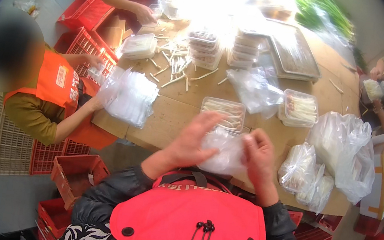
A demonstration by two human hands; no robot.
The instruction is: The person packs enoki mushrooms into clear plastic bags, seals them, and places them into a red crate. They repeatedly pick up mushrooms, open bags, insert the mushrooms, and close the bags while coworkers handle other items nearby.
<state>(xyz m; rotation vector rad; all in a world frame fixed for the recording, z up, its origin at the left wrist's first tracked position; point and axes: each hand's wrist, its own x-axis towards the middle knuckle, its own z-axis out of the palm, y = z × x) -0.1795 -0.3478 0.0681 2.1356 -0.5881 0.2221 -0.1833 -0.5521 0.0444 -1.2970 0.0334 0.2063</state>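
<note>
A clear plastic bag is stretched in front of me at the table's near edge. My right hand has its fingers curled and pinches the bag's right side. With fingers spread, my left hand is at the bag's left side, its thumb over the plastic; both hands are slightly blurred. Just beyond them lies a clear plastic container with pale, trimmed stalks laid side by side. The bag and my left fingers cover its near part. Another filled container stands farther right.
Bagged stalks and a big plastic bag lie at right. Behind are loose stalks, stacked containers and a metal tray. At left, a co-worker's hand touches a pile of plastic bags. Red crates stand below.
</note>
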